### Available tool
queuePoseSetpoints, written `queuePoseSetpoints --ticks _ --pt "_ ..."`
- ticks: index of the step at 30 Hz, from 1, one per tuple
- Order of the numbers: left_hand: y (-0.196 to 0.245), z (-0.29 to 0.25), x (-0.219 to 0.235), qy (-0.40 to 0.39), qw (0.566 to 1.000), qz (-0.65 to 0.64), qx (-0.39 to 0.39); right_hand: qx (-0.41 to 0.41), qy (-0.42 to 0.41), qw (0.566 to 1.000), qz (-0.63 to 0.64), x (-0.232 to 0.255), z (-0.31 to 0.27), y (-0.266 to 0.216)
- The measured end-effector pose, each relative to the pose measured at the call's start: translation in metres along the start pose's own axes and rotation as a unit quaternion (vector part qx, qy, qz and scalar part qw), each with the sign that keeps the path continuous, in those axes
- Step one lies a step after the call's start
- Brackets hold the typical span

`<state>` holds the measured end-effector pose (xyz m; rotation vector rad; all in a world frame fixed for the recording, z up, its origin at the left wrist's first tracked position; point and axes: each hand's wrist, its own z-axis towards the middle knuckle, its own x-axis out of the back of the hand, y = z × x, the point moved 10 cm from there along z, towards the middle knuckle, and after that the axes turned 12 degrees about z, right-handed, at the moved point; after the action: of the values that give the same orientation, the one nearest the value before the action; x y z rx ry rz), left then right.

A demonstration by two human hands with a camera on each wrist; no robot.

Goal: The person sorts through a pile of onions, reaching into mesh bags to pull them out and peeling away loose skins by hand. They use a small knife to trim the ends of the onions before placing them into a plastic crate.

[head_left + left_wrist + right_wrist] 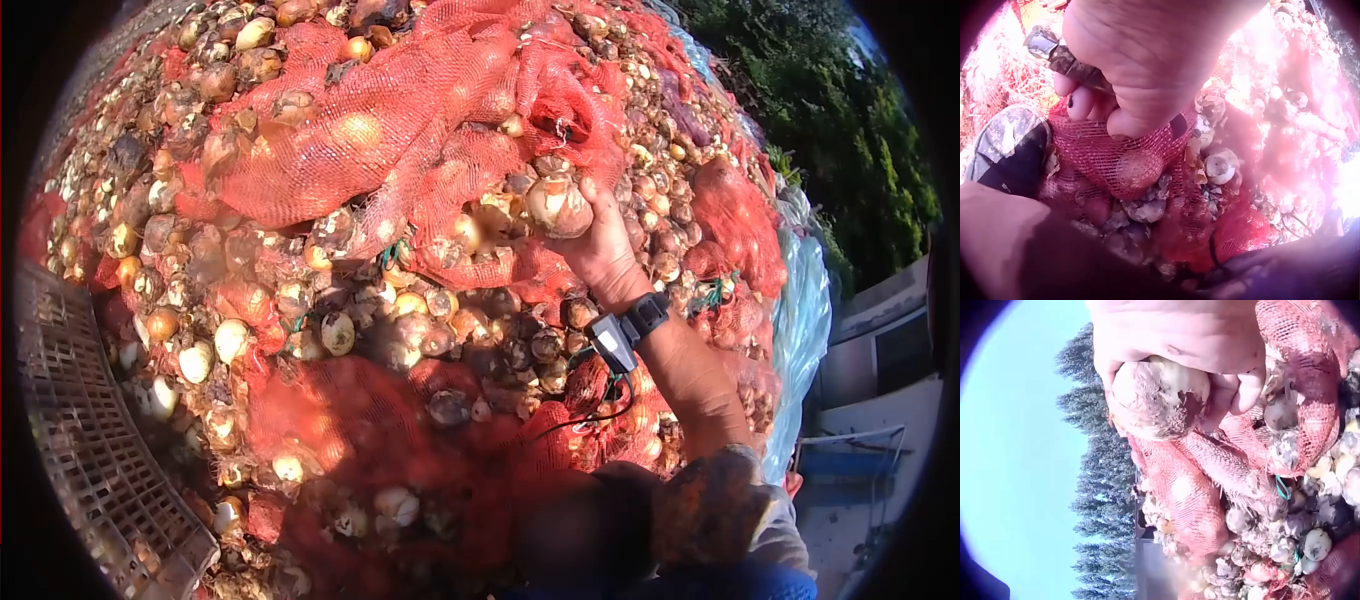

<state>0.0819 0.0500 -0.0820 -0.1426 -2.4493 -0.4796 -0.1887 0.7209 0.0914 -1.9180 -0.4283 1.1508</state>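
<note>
A huge heap of onions [330, 330], loose and in red mesh sacks [380, 130], fills the head view. My right hand [590, 235] reaches up the heap and grips one pale, dirty onion [558, 205]; the right wrist view shows that onion [1160, 397] held in the curled fingers of my right hand [1210, 356]. In the left wrist view my left hand [1141, 62] is curled round a slim mottled tool with a metal end [1054, 53], just above a red mesh sack [1122, 162] of onions. The left hand is not plainly seen in the head view.
A grey plastic crate [90, 440] stands at the lower left of the heap. A blue tarp [800, 330] edges the pile on the right, with trees [830, 130] and a building [880, 340] beyond. A camouflage-patterned shoe [1004, 144] lies beside the sack.
</note>
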Motion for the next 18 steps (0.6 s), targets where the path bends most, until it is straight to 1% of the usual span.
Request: queuePoseSetpoints --ticks 1,2,3,4,5,6,7,8,9,10,11,12,13,14,15,16,17,18 --pt "0.002 0.000 0.002 -0.004 1.000 0.016 -0.013 -0.075 -0.064 0.992 0.076 -0.019 -0.017 0.026" --pt "0.001 0.000 0.005 0.004 1.000 0.010 0.008 -0.155 -0.130 0.967 0.153 -0.041 -0.036 0.051" --pt "0.011 0.002 0.009 0.015 1.000 0.011 -0.013 -0.196 -0.139 0.960 0.141 -0.050 -0.051 0.070" --pt "0.014 -0.001 0.016 0.031 0.999 0.009 -0.012 -0.250 -0.162 0.945 0.134 -0.068 -0.066 0.097" --pt "0.026 0.001 0.027 0.041 0.997 0.061 -0.009 -0.288 -0.180 0.933 0.119 -0.093 -0.082 0.115" --pt "0.022 -0.007 0.026 0.041 0.997 0.066 -0.004 -0.304 -0.173 0.931 0.105 -0.120 -0.100 0.138" --pt "0.018 -0.010 0.018 0.006 0.998 0.064 0.002 -0.319 -0.166 0.929 0.091 -0.155 -0.121 0.160" --pt "0.022 -0.013 0.017 -0.024 0.999 0.027 0.004 -0.294 -0.117 0.946 0.068 -0.186 -0.141 0.159" --pt "0.022 -0.012 0.009 -0.010 0.999 0.033 0.008 -0.313 -0.221 0.923 0.048 -0.232 -0.159 0.168" --pt "0.020 -0.012 0.007 0.000 0.999 0.048 -0.004 -0.311 -0.310 0.898 0.030 -0.264 -0.176 0.171" --pt "0.014 -0.018 0.005 0.011 0.999 0.049 0.002 -0.322 -0.357 0.874 0.069 -0.309 -0.200 0.175" --pt "0.018 -0.016 -0.001 0.017 0.999 0.048 -0.020 -0.325 -0.441 0.833 0.075 -0.346 -0.224 0.177" --pt "0.023 -0.008 -0.005 0.023 0.997 0.051 -0.049 -0.346 -0.484 0.799 0.089 -0.383 -0.254 0.170" --pt "0.024 -0.001 -0.011 0.032 0.996 0.058 -0.062 -0.322 -0.512 0.793 0.067 -0.407 -0.270 0.171" --pt "0.024 0.000 -0.014 0.063 0.994 0.034 -0.082 -0.284 -0.536 0.795 0.006 -0.423 -0.282 0.169" --pt "0.022 -0.001 -0.011 0.097 0.991 0.006 -0.095 -0.211 -0.569 0.795 0.013 -0.439 -0.291 0.162" --pt "0.035 -0.013 0.022 0.108 0.990 0.005 -0.089 -0.113 -0.598 0.793 0.008 -0.447 -0.297 0.155" --pt "0.046 -0.024 0.039 0.046 0.996 0.030 -0.064 -0.015 -0.619 0.785 0.004 -0.451 -0.304 0.150"
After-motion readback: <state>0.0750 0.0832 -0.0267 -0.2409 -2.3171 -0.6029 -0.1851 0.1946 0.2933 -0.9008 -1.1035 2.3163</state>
